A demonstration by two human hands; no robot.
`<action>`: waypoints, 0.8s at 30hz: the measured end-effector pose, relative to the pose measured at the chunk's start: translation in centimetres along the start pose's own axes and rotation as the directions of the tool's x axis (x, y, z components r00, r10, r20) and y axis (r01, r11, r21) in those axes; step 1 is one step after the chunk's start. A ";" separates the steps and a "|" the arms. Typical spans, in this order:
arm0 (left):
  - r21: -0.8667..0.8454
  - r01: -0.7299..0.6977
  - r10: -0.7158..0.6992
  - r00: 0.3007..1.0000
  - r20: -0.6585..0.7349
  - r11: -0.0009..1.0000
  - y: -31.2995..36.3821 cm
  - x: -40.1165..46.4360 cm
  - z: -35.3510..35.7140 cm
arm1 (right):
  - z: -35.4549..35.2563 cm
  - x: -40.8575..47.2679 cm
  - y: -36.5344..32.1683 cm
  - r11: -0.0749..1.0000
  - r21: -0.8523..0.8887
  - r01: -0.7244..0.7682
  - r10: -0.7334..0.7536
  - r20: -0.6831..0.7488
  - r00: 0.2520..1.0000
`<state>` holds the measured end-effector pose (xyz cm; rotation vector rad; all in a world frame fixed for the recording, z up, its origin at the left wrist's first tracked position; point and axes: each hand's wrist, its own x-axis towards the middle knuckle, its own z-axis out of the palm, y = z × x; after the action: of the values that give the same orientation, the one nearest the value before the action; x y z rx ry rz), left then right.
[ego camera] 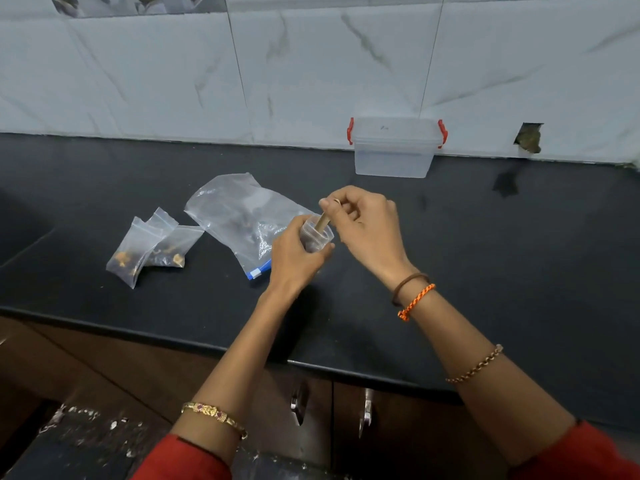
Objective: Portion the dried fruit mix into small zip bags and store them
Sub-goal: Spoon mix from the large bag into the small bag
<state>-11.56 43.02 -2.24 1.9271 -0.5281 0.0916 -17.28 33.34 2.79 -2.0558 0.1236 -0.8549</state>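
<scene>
- Progress, head view (the only view): roughly mid-task by my read. Two small zip bags point(150, 249) lie filled on the dark surface point(485, 271), left of the hands, overlapping each other.
- Third small bag point(317, 235) is in hand, mouth up and open. Left hand point(298, 254) has its fingers wrapped round the bag's body, holding it just above the surface.
- Right hand point(363, 226) pinches a light-coloured scoop or spoon handle point(325, 221) between thumb and fingertips, the tool angled down into the bag mouth. Can't tell what is on the tool's end.
- Contents of the held bag: something dark low inside, too blurred to name.
- Filled bags: amber and dark pieces of dried fruit mix collected at the bottom of each. Whether their seals are closed is not visible.
- Large zip bag point(242, 220) with blue slider lies flat behind the left hand. A few dark bits remain inside; looks nearly used up, so probably few portions left.
- Clear storage box point(394, 147) with red latches stands against the wall tile, well apart from the bags. Lid on, appears empty.
- Left to do, as judged: finish filling, seal the bag, open the box, load all bags, close it.
</scene>
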 end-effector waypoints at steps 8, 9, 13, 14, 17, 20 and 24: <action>-0.126 0.046 -0.049 0.999 -0.018 0.991 0.0 1.3 -0.3 | -2.8 1.0 0.3 0.975 -0.008 0.223 -0.222 -0.104 0.969; -0.129 0.050 -0.052 0.998 -0.017 0.990 -0.1 1.4 -0.3 | -3.0 1.2 0.7 0.990 0.112 0.091 -0.073 -0.153 0.986; -0.175 0.074 -0.072 0.997 0.014 0.982 -0.1 1.6 -0.3 | -4.1 1.6 2.8 0.798 0.533 -0.282 0.450 -0.215 0.867; -0.197 0.075 -0.072 0.997 0.023 0.978 -0.1 1.6 -0.3 | -4.3 1.6 3.4 0.712 0.616 -0.338 0.550 -0.190 0.813; -0.308 0.100 -0.083 0.994 0.069 0.946 0.0 1.5 -0.1 | -4.5 0.7 5.8 0.518 0.725 -0.454 0.740 -0.114 0.663; -0.430 0.170 -0.107 0.980 0.167 0.887 0.5 1.2 0.4 | -4.2 -0.3 7.7 0.496 0.684 -0.535 0.801 -0.122 0.586; -0.538 0.253 -0.121 0.956 0.268 0.804 1.3 1.8 0.7 | -4.0 -0.5 9.2 0.579 0.556 -0.596 0.788 -0.195 0.584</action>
<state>-10.62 41.43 -0.92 1.3886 -0.4415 -0.3812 -18.07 25.16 -2.93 -1.1656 0.8817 -0.6929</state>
